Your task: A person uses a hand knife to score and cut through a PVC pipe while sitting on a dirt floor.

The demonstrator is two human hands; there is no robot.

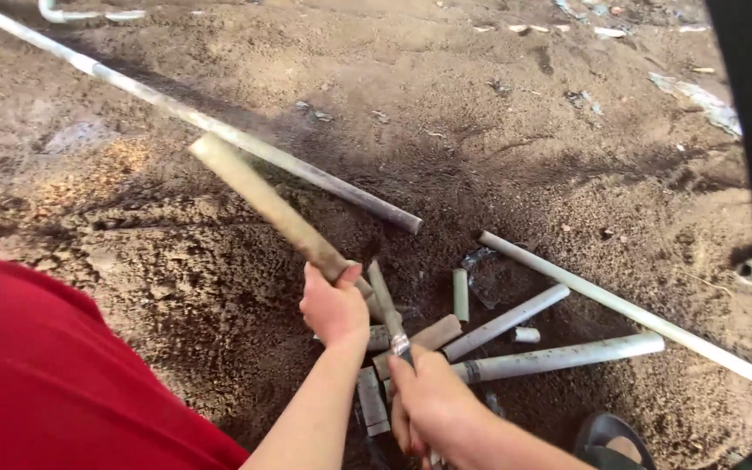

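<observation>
Two hands are working over a heap of pipe offcuts at the lower centre of the frame. The left hand (334, 306) is wrapping its fingers tight around a dusty tan pipe length (267, 204) that is angling up toward the upper left. The right hand (433, 405) is closing its fingers on a narrow metal-tipped tool (391, 313), probably a blade or file, which is leaning against the pipe just beside the left hand.

With the tool's edge sitting so near the left fingers, a slip on the round, gritty surface could be carrying it into them. The long unsupported end could also be swinging.

Short grey-white pipe pieces (505, 322) are lying scattered on loose, crumbly brown soil (567, 165). A long pale pipe (193, 113) is crossing the upper left, and a sandalled foot (607, 439) is showing at the lower right.
</observation>
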